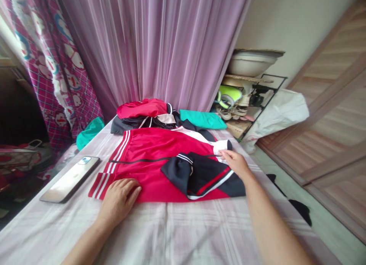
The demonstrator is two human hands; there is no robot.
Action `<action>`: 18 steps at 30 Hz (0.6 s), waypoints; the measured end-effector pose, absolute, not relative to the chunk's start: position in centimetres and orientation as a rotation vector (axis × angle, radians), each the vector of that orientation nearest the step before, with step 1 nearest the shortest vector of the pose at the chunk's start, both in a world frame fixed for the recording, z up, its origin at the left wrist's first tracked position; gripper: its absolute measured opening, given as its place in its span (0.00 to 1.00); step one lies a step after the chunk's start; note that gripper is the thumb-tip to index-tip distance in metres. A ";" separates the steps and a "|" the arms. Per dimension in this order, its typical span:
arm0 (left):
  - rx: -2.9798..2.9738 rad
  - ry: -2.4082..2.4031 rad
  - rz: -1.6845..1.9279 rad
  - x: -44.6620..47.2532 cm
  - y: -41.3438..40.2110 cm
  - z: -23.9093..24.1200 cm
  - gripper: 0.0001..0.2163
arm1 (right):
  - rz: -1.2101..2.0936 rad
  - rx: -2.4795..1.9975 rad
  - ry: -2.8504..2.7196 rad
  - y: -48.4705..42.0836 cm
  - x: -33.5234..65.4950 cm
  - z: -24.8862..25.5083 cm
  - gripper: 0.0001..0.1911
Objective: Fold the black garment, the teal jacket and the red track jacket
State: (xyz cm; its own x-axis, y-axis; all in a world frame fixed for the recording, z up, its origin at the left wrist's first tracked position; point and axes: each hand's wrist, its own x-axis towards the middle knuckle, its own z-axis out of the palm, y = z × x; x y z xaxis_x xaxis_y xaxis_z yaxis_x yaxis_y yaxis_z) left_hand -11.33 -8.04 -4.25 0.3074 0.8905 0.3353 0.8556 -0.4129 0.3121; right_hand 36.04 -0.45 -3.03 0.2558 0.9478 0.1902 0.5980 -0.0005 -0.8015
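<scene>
A red jacket (160, 158) with white stripes and black panels lies spread on the bed (177, 230). One black sleeve (200, 175) is folded across its front. My left hand (118, 202) rests flat on the jacket's lower left hem, fingers stretched out. My right hand (236, 162) lies on the jacket's right edge by the white cuff (223, 146), fingers extended and touching the cloth.
A phone (70, 178) lies face down left of the jacket. A pile of red, black and teal clothes (148, 112) sits at the bed's far end before a pink curtain (154, 47). A shoe rack (246, 101) and white bag (281, 112) stand right; dark socks (300, 211) lie on the floor.
</scene>
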 end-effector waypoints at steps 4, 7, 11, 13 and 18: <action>2.427 1.739 0.685 -9.2 -7.2 -2.4 0.17 | 0.602 -1.658 -1.231 -3.3 38.6 -4.3 0.24; 2.436 1.689 0.719 -4.7 -6.9 -0.4 0.15 | 0.689 -1.594 -1.278 -4.2 38.8 -4.4 0.24; 2.480 1.603 0.612 3.3 -7.0 1.3 0.17 | 0.833 -1.495 -1.277 -5.0 38.9 -4.0 0.24; 2.502 1.626 0.425 6.4 -7.0 1.6 0.22 | 0.920 -1.464 -1.300 -5.6 39.3 -3.9 0.24; 2.455 1.871 0.003 8.0 -5.5 2.4 0.14 | 0.976 -1.498 -1.365 -6.7 40.4 -3.7 0.29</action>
